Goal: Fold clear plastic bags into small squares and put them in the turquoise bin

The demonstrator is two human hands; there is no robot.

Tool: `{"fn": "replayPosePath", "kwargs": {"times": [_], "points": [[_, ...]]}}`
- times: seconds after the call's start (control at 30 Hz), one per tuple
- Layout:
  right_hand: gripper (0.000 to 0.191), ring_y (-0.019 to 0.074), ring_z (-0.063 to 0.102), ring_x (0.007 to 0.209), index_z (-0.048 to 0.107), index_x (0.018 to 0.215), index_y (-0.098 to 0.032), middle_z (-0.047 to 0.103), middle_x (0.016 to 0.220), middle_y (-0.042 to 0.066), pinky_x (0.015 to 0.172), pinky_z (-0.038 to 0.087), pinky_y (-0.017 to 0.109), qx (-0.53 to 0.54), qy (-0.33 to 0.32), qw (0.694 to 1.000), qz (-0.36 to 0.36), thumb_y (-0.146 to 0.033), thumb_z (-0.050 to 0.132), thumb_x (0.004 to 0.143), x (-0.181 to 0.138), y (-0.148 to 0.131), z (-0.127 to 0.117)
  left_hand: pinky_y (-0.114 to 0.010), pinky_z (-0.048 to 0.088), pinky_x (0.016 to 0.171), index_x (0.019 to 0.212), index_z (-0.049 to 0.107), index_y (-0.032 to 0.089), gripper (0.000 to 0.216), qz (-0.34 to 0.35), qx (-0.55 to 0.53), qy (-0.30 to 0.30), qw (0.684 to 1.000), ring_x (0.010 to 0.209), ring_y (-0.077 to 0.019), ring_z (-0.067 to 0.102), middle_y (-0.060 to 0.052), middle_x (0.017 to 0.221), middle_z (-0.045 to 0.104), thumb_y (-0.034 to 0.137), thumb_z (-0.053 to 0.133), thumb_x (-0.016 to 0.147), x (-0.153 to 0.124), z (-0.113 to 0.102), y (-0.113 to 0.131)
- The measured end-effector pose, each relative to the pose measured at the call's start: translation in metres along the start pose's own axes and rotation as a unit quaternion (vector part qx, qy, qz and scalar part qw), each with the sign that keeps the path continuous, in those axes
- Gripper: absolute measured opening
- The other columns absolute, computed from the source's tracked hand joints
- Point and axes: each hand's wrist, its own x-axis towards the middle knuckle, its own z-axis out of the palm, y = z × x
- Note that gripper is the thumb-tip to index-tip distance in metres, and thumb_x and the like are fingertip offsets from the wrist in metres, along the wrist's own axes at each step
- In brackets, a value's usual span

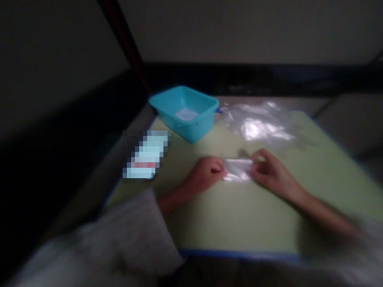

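A small clear plastic bag (237, 169) lies stretched between my two hands on the pale green table (239, 215). My left hand (206, 172) is curled into a fist, pinching the bag's left end. At the bag's right end, my right hand (269, 169) grips it with bent fingers. Both hands rest on the table's middle. The picture is dim and blurred, so what the bag contains is unclear.
A turquoise plastic tub (187, 112) with something white inside stands at the back left. A heap of clear plastic bags (260, 125) lies at the back right. A pixelated white item (146, 155) sits at the left edge. The table has a blue rim.
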Motion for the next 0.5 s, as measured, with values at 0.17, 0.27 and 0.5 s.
{"fn": "replayPosePath", "kwargs": {"times": [0.17, 0.27, 0.5], "points": [[0.035, 0.0097, 0.046, 0.044, 0.039, 0.096, -0.021, 0.053, 0.055, -0.007, 0.038, 0.032, 0.020, 0.000, 0.025, 1.000, 0.004, -0.030, 0.062, 0.072, 0.005, 0.002, 0.002, -0.019, 0.039, 0.050, 0.093, 0.045, 0.018, 0.030, -0.035, -0.015, 0.043, 0.998, 0.054, -0.0125, 0.058, 0.007, 0.055, 0.058, 0.011, 0.060, 0.068, -0.002, 0.002, 0.004], [0.029, 0.0115, 0.049, 0.047, 0.042, 0.099, -0.019, 0.055, 0.059, -0.004, 0.041, 0.037, 0.022, -0.074, 0.070, 0.994, -0.042, -0.029, 0.059, 0.077, 0.004, 0.001, -0.001, -0.019, 0.039, 0.051, 0.099, 0.042, 0.019, 0.037, -0.039, -0.009, 0.044, 0.998, 0.054, -0.0124, 0.058, 0.008, 0.055, 0.056, 0.009, 0.059, 0.067, 0.000, 0.003, 0.006], [0.020, 0.0225, 0.061, 0.085, 0.057, 0.100, -0.013, 0.064, 0.094, 0.012, 0.073, 0.051, 0.038, -0.334, 0.043, 0.897, -0.285, -0.028, 0.047, 0.090, -0.013, -0.008, 0.003, -0.019, 0.036, 0.049, 0.101, 0.042, 0.019, 0.039, -0.044, -0.010, 0.047, 0.998, 0.051, -0.0111, 0.056, 0.010, 0.054, 0.054, 0.007, 0.057, 0.067, 0.002, 0.005, 0.006]]}}
